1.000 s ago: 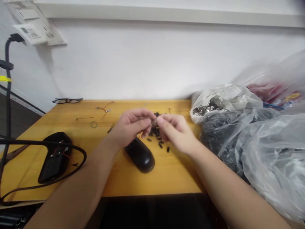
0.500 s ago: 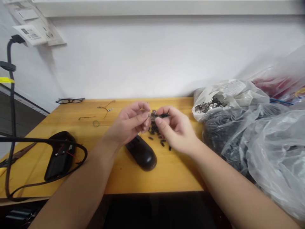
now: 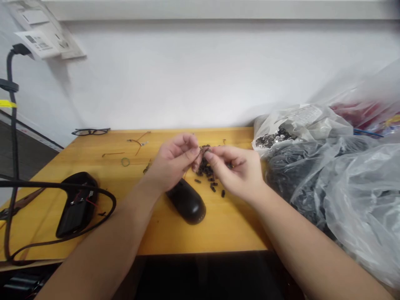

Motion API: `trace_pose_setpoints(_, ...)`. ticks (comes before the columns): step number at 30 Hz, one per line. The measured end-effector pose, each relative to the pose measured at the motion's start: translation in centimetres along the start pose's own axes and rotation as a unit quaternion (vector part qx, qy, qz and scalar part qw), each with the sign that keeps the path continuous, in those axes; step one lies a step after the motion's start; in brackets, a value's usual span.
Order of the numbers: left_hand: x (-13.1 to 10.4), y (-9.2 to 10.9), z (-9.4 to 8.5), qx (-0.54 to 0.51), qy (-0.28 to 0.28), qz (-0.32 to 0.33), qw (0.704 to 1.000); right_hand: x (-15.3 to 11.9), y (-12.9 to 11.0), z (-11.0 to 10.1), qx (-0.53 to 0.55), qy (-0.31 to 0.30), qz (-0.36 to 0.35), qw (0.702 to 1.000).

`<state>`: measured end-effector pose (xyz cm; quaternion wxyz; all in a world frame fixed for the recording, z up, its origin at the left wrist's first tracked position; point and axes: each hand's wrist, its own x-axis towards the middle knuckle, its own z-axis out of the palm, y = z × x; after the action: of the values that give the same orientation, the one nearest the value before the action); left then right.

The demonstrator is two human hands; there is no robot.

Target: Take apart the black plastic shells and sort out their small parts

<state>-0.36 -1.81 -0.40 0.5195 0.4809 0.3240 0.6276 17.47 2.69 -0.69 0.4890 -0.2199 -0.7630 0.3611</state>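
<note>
Above a pile of small black parts, my two hands meet nearly fingertip to fingertip. Thumb and forefinger of my left hand are pinched together; whatever lies between them is too small to make out. My right hand is also closed in a pinch, with a small dark piece at its fingertips, its kind unclear. Below my left hand lies a smooth black rounded device, its upper end partly hidden by that hand. Several loose black pieces are scattered beside the pile.
At the left sit an opened black casing with wires, a looping black cable and pliers. Glasses and thin wires lie toward the back. Plastic bags, one with metal discs, crowd the right side.
My right hand has turned slightly, and the dark piece that stuck out between its fingers is now mostly hidden. My left hand has shifted a little to the right.
</note>
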Motion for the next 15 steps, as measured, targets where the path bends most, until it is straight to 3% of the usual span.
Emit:
trace_pose_setpoints(5,-0.02,-0.26,-0.11,0.003,0.037,0.022,0.999,-0.13,-0.68,0.00,-0.043,0.007,0.016,0.999)
trace_pose_setpoints(9,-0.09,-0.13,-0.17,-0.005,0.000,0.018,1.000,-0.12,-0.69,0.10,-0.036,0.007,-0.003,0.999)
trace_pose_setpoints(15,-0.50,-0.03,-0.46,0.030,-0.023,0.026,0.999,-0.04,-0.75,-0.25,-0.092,0.019,-0.100,0.990)
